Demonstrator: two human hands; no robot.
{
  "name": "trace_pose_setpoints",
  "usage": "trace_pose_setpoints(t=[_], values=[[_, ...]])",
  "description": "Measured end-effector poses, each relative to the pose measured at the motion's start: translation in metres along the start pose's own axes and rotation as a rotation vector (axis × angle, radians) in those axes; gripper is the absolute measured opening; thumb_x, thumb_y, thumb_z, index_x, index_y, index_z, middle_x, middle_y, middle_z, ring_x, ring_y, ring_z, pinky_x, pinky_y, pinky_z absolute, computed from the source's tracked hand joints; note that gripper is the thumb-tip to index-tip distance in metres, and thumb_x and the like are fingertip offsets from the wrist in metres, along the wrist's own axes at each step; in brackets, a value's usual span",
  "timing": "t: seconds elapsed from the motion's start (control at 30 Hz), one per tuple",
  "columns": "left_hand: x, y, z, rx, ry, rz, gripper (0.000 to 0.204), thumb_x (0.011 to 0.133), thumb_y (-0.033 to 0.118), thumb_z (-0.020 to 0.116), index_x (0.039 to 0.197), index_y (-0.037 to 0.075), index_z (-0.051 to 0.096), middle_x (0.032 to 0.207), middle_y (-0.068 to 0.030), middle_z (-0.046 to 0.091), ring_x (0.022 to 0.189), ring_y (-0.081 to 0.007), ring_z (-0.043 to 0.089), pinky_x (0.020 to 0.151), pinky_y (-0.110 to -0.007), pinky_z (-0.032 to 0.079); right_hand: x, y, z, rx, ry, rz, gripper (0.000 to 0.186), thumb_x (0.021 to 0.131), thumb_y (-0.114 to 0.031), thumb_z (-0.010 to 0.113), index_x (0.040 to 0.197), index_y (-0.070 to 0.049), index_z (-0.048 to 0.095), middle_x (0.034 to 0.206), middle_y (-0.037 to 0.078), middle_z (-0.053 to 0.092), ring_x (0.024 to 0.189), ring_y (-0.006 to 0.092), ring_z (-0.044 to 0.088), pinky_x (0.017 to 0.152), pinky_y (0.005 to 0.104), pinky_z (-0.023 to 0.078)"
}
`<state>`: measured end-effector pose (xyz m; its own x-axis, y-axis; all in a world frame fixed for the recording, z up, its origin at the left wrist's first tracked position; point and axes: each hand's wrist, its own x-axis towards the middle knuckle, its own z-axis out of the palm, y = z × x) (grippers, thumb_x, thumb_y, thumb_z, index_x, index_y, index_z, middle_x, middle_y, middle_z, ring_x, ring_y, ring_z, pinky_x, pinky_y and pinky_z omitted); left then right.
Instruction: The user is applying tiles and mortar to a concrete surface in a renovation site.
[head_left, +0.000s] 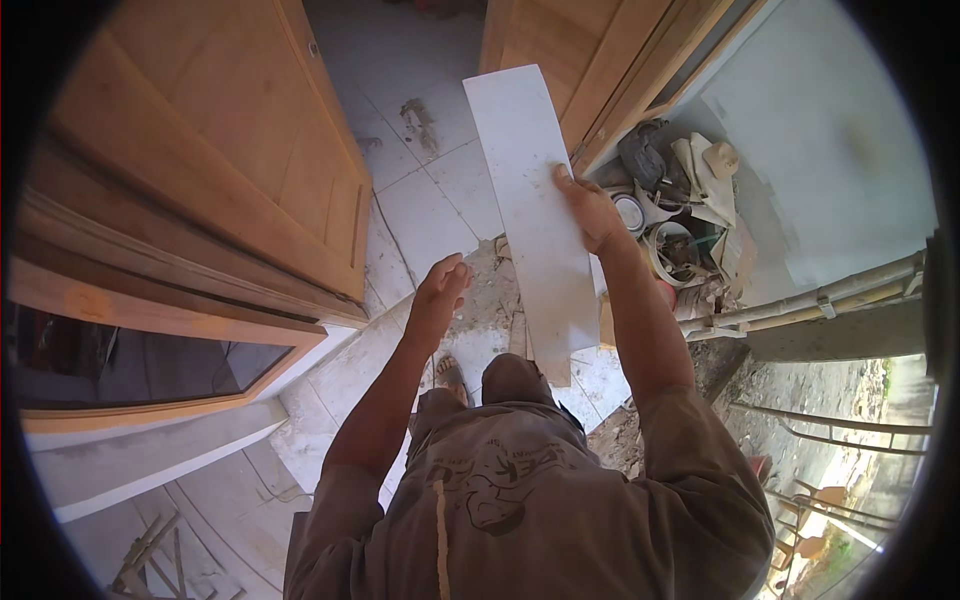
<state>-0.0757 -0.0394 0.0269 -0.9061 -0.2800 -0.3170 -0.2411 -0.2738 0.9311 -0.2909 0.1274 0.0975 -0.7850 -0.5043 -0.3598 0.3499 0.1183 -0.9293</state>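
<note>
White and glossy, the long rectangular ceramic tile strip (pixel 530 210) stood out in front of the person, its far end toward the open doorway and its near end down by the knee. The right hand (pixel 590 210) gripped it at the right edge about midway along, thumb pressed over the face and fingers presumably curled behind, out of sight; holding it near the middle probably kept so long a piece balanced. The left hand (pixel 438 290) hung just apart from the strip's left edge, fingers loosely spread and holding nothing, seemingly poised to steady that side. Beneath lay a floor of pale square tiles (pixel 430 190) smeared with mortar, and a sandalled foot (pixel 450 375) showed below. A varnished wooden door (pixel 220 150) stood to the left, and a heap of buckets and rags (pixel 680 210) sat against the wall on the right, beside bamboo poles (pixel 820 300).
</note>
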Motion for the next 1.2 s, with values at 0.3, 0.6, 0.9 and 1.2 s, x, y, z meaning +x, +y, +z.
trace_pose_setpoints(t=[0.3,0.6,0.9,1.2], values=[[0.249,0.086,0.016,-0.707,0.025,0.142,0.045,0.099,0.035,0.047,0.126,-0.002,0.045,0.122,-0.0128,0.055,0.110,-0.0261,0.057,0.094,-0.042,0.048,0.153,-0.077,-0.006,0.030,-0.223,-0.054,0.075,0.097,-0.059,0.034,0.124,0.009,0.052,0.108,0.021,0.064,0.095,0.0259,0.064,0.083,0.0351,0.053],[0.529,0.155,-0.057,-0.424,0.380,0.279,0.030,0.096,0.036,0.055,0.088,0.008,0.049,0.082,0.0021,0.048,0.078,-0.0078,0.044,0.071,-0.028,0.042,0.405,-0.046,-0.017,-0.770,0.056,-0.121,0.054,0.093,-0.041,0.057,0.127,0.001,0.053,0.108,0.020,0.066,0.100,0.0276,0.064,0.088,0.0363,0.050],[0.719,0.244,-0.134,-0.473,0.501,0.164,0.033,0.099,0.034,0.049,0.110,0.003,0.054,0.102,-0.0059,0.058,0.094,-0.0166,0.056,0.083,-0.035,0.048,0.664,-0.172,0.083,-0.670,-0.044,-0.183,0.031,0.091,-0.031,0.055,0.096,-0.002,0.063,0.092,0.022,0.064,0.090,0.0351,0.063,0.078,0.0392,0.049],[0.924,0.334,-0.280,-0.887,0.534,0.090,0.047,0.102,0.040,0.038,0.128,0.002,0.047,0.124,-0.0126,0.056,0.116,-0.0288,0.053,0.099,-0.043,0.043,0.861,-0.232,0.113,-1.089,-0.404,-0.564,0.017,0.091,-0.023,0.054,0.090,-0.011,0.067,0.081,0.010,0.064,0.074,0.0298,0.063,0.067,0.0401,0.053]])
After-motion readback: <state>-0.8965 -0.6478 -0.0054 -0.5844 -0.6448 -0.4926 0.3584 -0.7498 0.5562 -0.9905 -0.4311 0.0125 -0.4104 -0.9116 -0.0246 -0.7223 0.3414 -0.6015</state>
